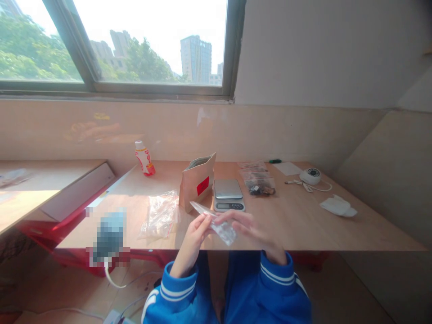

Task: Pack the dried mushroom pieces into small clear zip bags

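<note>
- Nearest the camera, two blue sleeves with white stripes at the cuffs reach forward over the near edge of the light wooden table [303,225].
- The left hand [193,234] rises from its cuff with the fingers curled, pinching the near left part of a small clear plastic zip bag [216,223].
- The right hand [246,225] comes in from the right, its fingers narrowed on the same bag, so both hands hold it between them just above the table's front edge.
- The bag is slanted, its upper end pointing up and left towards the scale, its lower end hanging between the hands.
- Left of the hands, a loose heap of empty clear plastic bags with red strips [160,215] lies flat on the table.
- Further left, at the table's corner, sits a blurred grey object [110,234] with a white cable hanging from it.
- Just beyond the hands stands a brown kraft paper pouch with a red label [197,181], open at the top, upright.
- Touching or just beside its right side is a small silver digital kitchen scale [228,194].
- Right of the scale lie clear bags holding dark contents [259,181].
- Towards the right edge rests a crumpled white tissue [338,206].
- Behind it sits a round white device with a cord [310,176].
- At the far edge lie a white paper sheet [287,168] and a green pen [275,161].
- Far left at the back, a small white and red drink bottle [144,158] stands near the wall.
</note>
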Tool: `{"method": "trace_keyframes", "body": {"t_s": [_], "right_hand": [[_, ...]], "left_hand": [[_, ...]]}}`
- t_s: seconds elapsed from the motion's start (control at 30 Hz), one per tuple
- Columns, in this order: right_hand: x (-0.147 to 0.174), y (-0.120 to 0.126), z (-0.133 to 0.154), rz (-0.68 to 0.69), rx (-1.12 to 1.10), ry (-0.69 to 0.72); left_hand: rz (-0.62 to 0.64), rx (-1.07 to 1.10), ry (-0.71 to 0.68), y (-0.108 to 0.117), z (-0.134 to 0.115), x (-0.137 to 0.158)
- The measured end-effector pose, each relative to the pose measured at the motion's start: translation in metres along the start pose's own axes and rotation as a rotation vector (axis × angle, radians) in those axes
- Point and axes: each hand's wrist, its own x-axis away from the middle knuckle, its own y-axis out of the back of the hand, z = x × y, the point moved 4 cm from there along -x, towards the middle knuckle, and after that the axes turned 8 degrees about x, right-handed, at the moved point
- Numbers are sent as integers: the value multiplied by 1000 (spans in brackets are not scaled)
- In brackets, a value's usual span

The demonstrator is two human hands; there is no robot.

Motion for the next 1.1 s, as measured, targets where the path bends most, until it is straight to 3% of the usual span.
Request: {"method": "trace_keyframes", "body": {"t_s": [0.07,0.2,0.3,0.53,0.73,0.93,1.1], "right_hand": [[-4,0,-5,-107,53,-97],[-11,-8,-12,-235,173,-181],[-15,-16,-17,-230,191,-199],[-20,-22,-19,-204,170,-245],[-20,-19,-22,-243,266,-237],[0,20,-47,-768,373,-268],[5,25,-45,-810,125,-240]], "left_hand": [[-10,-94,-63,0,0,-2],[-174,-356,-226,0,-4,-2],[-269,-454,-280,0,-6,0],[-322,-504,-313,4,-4,0],[-181,-517,-307,5,-3,-3],[-119,-513,-270,10,-8,1],[-67,-514,-272,22,-5,-4]]}}
